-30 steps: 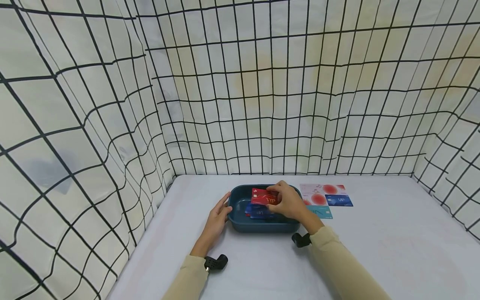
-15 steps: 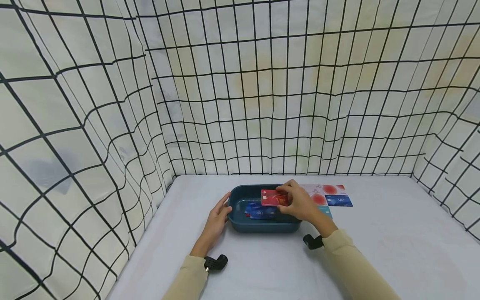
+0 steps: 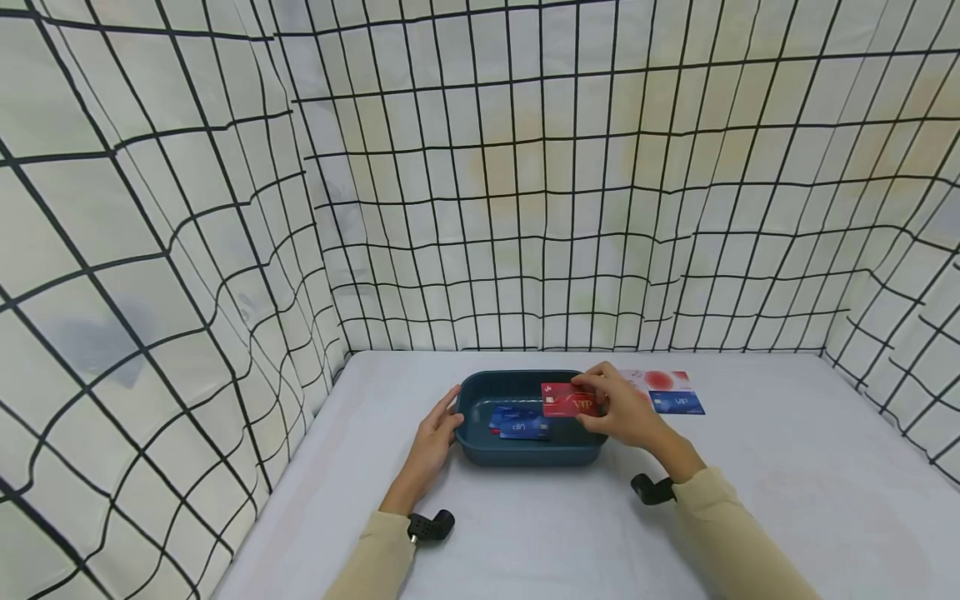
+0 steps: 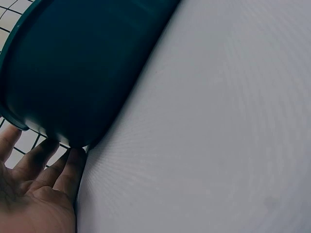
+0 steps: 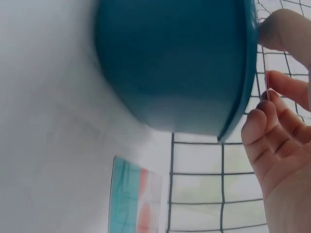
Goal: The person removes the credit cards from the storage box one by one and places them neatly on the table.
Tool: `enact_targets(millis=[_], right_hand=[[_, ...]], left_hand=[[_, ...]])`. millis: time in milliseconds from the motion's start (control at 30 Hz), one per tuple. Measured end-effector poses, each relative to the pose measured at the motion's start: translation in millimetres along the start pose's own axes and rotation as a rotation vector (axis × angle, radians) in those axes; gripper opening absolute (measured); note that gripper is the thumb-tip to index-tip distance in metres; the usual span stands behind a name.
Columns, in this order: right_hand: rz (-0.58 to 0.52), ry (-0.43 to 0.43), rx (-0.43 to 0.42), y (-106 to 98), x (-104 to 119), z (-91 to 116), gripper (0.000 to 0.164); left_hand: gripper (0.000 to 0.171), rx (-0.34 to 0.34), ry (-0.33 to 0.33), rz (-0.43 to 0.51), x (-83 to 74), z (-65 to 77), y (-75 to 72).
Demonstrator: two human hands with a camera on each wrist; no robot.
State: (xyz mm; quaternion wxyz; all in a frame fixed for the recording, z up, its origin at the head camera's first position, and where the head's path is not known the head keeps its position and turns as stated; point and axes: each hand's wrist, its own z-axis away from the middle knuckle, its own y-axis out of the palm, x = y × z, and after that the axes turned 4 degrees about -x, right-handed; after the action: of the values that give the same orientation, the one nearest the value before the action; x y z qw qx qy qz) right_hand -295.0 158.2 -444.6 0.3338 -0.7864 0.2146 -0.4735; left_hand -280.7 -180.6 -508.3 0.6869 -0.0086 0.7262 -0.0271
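My right hand (image 3: 625,408) pinches a red VIP card (image 3: 562,400) by its right end, face up above the right part of a dark teal plastic basin (image 3: 525,455). In the right wrist view only a thin edge of the card shows beside the fingers (image 5: 255,124). Blue cards (image 3: 524,426) lie on the basin's floor, overlapping, with a bit of red under them. At the basin's left end my left hand (image 3: 431,437) rests its extended fingers against the outer wall; the left wrist view shows those fingertips (image 4: 73,158) right at the wall.
Right of the basin, on the white tabletop (image 3: 750,500), lie a blue card (image 3: 677,402) and pink cards with red circles (image 3: 663,381). A teal card (image 5: 124,194) shows there in the right wrist view. Black netting (image 3: 570,192) over white cloth encloses the back and sides.
My right hand has moved right with the red card, from over the basin's middle to its right end. The left hand and the basin stay in place.
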Motion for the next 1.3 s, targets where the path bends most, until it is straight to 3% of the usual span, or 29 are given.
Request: enact_targets(millis=[700, 1300], right_hand=[[-0.015, -0.068, -0.078, -25.3, -32.3, 23.6, 0.057], [0.035, 0.005, -0.059, -50.7, -49.5, 29.8, 0.058]], left_hand=[[0.053, 0.003, -0.005, -0.001, 1.5, 1.9, -1.6], [0.053, 0.008, 0.005, 0.006, -0.9, 1.3, 0.0]])
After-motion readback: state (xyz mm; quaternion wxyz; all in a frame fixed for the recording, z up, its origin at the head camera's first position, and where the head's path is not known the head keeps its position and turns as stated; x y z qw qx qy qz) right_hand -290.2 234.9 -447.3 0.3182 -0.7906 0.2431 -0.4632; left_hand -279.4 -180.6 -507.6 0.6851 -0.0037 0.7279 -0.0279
